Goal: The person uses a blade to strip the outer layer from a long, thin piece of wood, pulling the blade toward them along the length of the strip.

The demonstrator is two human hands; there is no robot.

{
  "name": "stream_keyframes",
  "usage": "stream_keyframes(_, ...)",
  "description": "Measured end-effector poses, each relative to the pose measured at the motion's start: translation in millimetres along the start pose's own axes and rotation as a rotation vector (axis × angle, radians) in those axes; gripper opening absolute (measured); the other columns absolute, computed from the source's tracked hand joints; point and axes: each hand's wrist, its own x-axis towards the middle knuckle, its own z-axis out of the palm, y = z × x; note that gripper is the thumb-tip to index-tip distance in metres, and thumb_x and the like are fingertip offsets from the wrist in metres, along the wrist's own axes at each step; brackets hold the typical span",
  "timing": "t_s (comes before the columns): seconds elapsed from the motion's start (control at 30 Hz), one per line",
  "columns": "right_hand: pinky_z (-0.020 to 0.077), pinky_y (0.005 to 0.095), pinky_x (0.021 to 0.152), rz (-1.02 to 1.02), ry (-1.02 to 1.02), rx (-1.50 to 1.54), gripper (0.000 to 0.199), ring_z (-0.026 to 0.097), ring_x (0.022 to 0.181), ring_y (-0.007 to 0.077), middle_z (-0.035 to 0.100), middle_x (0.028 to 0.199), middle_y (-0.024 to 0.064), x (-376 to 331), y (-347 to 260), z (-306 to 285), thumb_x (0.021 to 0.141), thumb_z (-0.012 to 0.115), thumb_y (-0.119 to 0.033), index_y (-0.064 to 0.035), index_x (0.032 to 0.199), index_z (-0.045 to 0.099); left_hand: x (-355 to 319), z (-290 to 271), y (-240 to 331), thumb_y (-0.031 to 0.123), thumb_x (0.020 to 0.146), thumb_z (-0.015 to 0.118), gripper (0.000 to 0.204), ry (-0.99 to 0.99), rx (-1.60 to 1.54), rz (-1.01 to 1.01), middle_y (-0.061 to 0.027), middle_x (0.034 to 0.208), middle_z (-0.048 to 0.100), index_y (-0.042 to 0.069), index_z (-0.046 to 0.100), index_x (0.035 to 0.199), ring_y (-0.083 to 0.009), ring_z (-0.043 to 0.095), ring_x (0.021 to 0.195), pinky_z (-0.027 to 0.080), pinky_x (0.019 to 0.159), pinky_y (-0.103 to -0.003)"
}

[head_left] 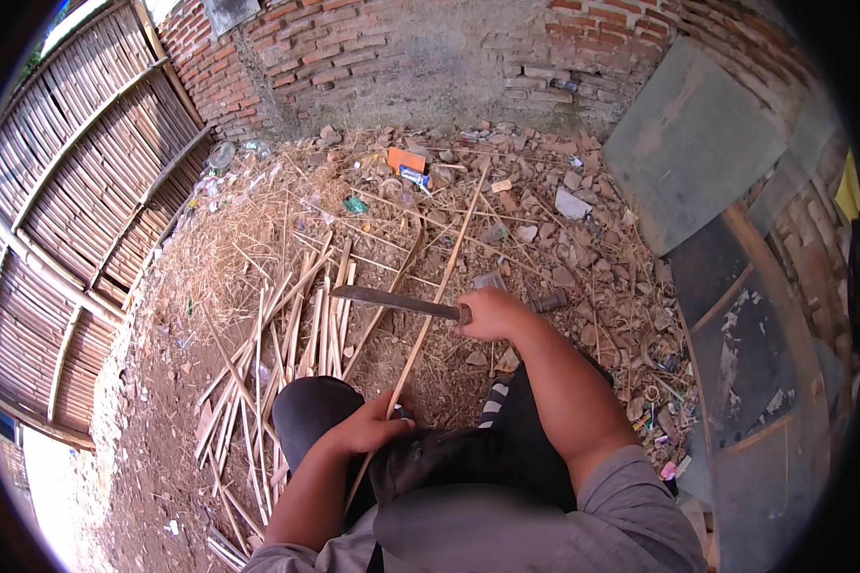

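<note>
My right hand is closed round the handle of a machete, whose dark, worn blade points left. The blade lies across a long, thin bamboo strip; whether the two touch I cannot tell. Low in front of my lap, my left hand grips that strip near its lower end, beside my bent left knee. From there the strip slants up and to the right, over the littered ground. To the left of my knee lies a loose pile of split bamboo strips, several of them crossing each other.
A slatted bamboo fence rises on the left, and a worn brick wall closes off the far side. Grey panels lean at the right, above a dark framed board. Rubble, dry straw and an orange scrap litter the ground.
</note>
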Motion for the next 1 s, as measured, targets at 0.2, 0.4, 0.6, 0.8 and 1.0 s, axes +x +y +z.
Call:
stream_keyframes(0.2,0.0542,0.0473,0.081,-0.011,0.042,-0.001,0.037,0.070,0.095,0.0364,0.072,0.096,0.0177,0.9,1.9,2.6,0.081,0.080,-0.038,-0.0085,0.102,0.070,-0.5,-0.9,6.9,0.015,0.096,0.068,0.038,-0.011,0.031,-0.015,-0.0090,0.103,0.067,0.004,0.053,0.129,-0.0139,0.062,0.096,0.049,0.083,-0.031)
stream_keyframes(0.4,0.0540,0.0478,0.079,-0.005,0.035,0.007,0.037,0.070,0.093,0.0362,0.071,0.092,0.0171,1.7,0.8,2.2,0.081,0.080,-0.038,-0.0082,0.100,0.070,-3.4,0.7,8.9,0.015,0.096,0.068,0.038,0.003,0.003,0.016,-0.0085,0.103,0.067,0.004,0.053,0.128,-0.0135,0.062,0.095,0.049,0.082,-0.031)
stream_keyframes(0.6,0.0542,0.0480,0.080,-0.024,0.037,-0.014,0.037,0.070,0.093,0.0365,0.071,0.092,0.0174,2.5,3.3,4.9,0.081,0.079,-0.039,-0.0084,0.100,0.069,0.4,1.2,2.9,0.018,0.094,0.071,0.036,0.016,-0.012,0.004,-0.0056,0.099,0.064,0.005,0.057,0.124,-0.0130,0.059,0.091,0.048,0.079,-0.030)
stream_keyframes(0.8,0.0544,0.0481,0.081,-0.014,0.034,-0.021,0.037,0.070,0.094,0.0366,0.071,0.093,0.0174,4.3,4.2,6.5,0.081,0.079,-0.038,-0.0084,0.100,0.068,0.2,2.0,3.8,0.021,0.091,0.074,0.034,0.039,-0.026,-0.012,-0.0020,0.091,0.059,0.007,0.061,0.120,-0.0121,0.055,0.085,0.046,0.075,-0.030)
stream_keyframes(1.0,0.0544,0.0480,0.082,-0.024,0.044,-0.037,0.038,0.070,0.095,0.0366,0.071,0.095,0.0173,4.0,4.5,6.3,0.080,0.079,-0.039,-0.0083,0.101,0.068,-0.1,2.6,5.0,0.020,0.092,0.074,0.035,0.031,-0.043,0.007,-0.0022,0.095,0.060,0.006,0.060,0.121,-0.0118,0.055,0.087,0.046,0.077,-0.029)
